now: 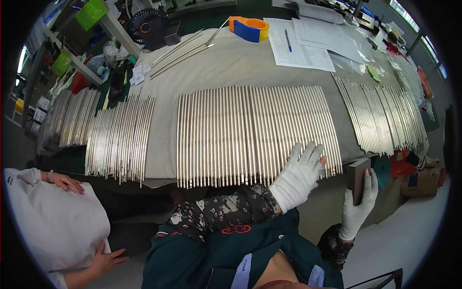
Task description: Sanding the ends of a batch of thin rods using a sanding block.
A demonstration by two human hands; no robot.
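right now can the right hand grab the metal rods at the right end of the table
Probably not as it is: the right hand is closed around a dark block, though the way to those metal rods otherwise looks free.

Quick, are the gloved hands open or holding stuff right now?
Left hand: open, fingers stretched out on the rods.
Right hand: closed on a block, holding it.

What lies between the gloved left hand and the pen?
From the left hand to the pen, the head view shows metal rods, bare grey cloth, then paper.
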